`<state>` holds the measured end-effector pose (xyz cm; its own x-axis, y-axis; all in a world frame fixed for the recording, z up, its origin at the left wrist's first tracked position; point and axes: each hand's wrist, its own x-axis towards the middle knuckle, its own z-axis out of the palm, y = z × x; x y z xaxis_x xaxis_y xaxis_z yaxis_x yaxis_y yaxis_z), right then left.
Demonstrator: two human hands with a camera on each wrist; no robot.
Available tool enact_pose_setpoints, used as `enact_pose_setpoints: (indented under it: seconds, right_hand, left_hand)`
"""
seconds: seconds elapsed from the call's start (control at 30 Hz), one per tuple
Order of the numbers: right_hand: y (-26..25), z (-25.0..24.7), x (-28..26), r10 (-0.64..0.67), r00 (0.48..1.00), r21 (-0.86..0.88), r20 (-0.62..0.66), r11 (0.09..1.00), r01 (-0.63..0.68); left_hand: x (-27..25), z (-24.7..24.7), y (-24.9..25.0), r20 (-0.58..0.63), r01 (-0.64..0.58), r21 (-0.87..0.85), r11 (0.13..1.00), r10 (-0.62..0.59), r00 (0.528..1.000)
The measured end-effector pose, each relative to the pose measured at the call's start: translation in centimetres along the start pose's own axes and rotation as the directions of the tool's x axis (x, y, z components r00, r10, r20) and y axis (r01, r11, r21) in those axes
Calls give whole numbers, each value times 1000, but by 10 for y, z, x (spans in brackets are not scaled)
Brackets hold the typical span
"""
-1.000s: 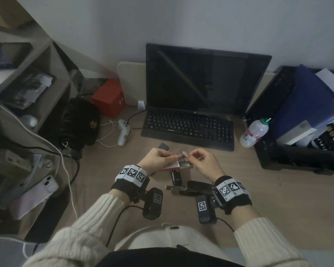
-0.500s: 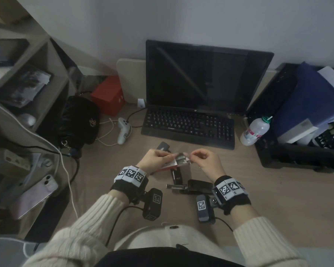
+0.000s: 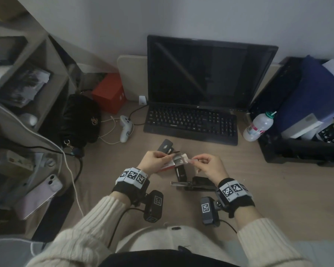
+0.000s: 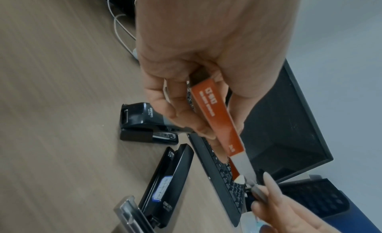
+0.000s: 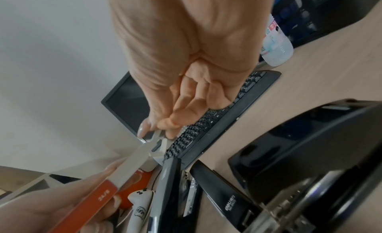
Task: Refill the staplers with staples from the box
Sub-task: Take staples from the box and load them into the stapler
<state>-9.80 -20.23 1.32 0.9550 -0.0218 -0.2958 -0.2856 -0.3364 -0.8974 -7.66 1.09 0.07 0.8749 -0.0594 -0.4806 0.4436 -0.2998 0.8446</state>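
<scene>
Our left hand (image 3: 154, 159) grasps the orange staple box (image 4: 217, 120). Our right hand (image 3: 208, 165) pinches a staple strip (image 5: 152, 136) at its open end, above three black staplers (image 3: 193, 185).

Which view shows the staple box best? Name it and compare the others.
Left wrist: the staple box shows its whole orange side and printing, gripped by the left hand. The right wrist view shows its open end, where the right hand pinches a strip. In the head view it is small, half-hidden.

orange & white staple box (image 4: 217, 120), black staplers (image 3: 196, 185), black keyboard (image 3: 191, 123), cream knit sleeves (image 3: 96, 226), wood-grain desk (image 3: 278, 189).
</scene>
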Motion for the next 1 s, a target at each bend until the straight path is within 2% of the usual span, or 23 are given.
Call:
enact_pose_setpoints:
  seconds: [0.13, 0.2, 0.3, 0.4, 0.6, 0.77, 1.0]
  right_hand:
    - [13, 6, -4, 42, 999, -70, -26, 997, -44]
    - [21, 9, -5, 30, 999, -243, -21, 969, -34]
    - [30, 16, -5, -96, 995, -561, 3, 824, 81]
    - [30, 28, -9, -154, 984, -725, 87, 668, 169]
    - [35, 54, -16, -126, 978, -831, 165, 516, 207]
    - [41, 57, -20, -123, 985, -888, 119, 430, 161]
    - [43, 53, -21, -73, 988, -918, 138, 364, 155]
  left_hand:
    - [2, -8, -8, -33, 43, -18, 999, -44, 999]
    - [1, -10, -8, -23, 72, -80, 994, -74, 997]
    - [-2, -13, -6, -2, 87, -135, 987, -88, 996]
    - [-7, -14, -6, 6, 94, -99, 991, -94, 996]
    - [-15, -14, -8, 25, 93, -72, 993, -92, 995]
    - [-22, -13, -6, 48, 90, -69, 994, -87, 995]
    - [-21, -14, -7, 46, 94, -45, 995, -92, 995]
